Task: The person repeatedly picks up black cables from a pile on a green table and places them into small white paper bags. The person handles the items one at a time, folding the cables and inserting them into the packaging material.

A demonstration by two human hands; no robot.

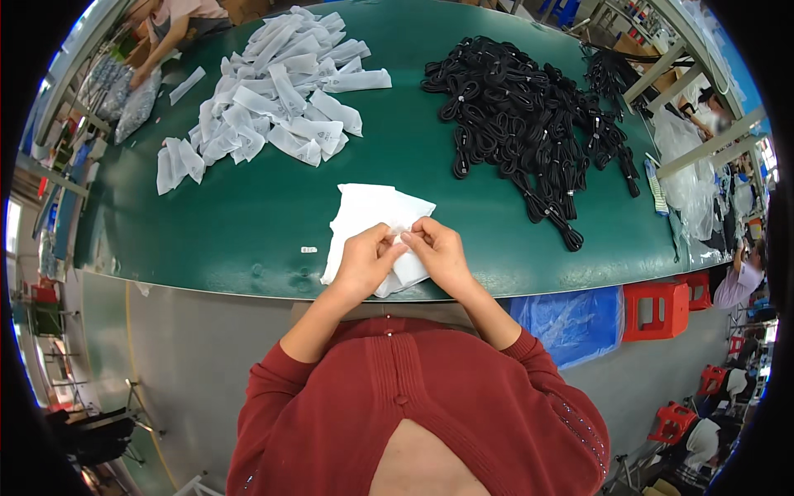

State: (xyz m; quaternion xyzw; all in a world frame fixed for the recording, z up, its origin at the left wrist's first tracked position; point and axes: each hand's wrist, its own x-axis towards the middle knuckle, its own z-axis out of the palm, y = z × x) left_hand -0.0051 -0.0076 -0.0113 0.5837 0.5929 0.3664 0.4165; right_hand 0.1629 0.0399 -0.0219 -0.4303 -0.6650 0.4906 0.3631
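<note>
A small stack of flat white bags (360, 205) lies at the table's near edge, right in front of me. Over it my left hand (364, 258) and my right hand (442, 255) come close together, thumbs and fingertips pinching the edge of one white bag. What lies between the fingertips is partly hidden. Beyond the stack, to the left, spreads a heap of filled whitish pouches (285, 91). Far right sits a big pile of bundled black cables (529, 116), each coil tied at its middle.
A small white label (309, 250) lies on the green table (223, 231) left of the stack. Another person (178, 29) handles clear bags at the far left. A blue plastic-lined bin (571, 322) and red stools (655, 311) stand below the right edge.
</note>
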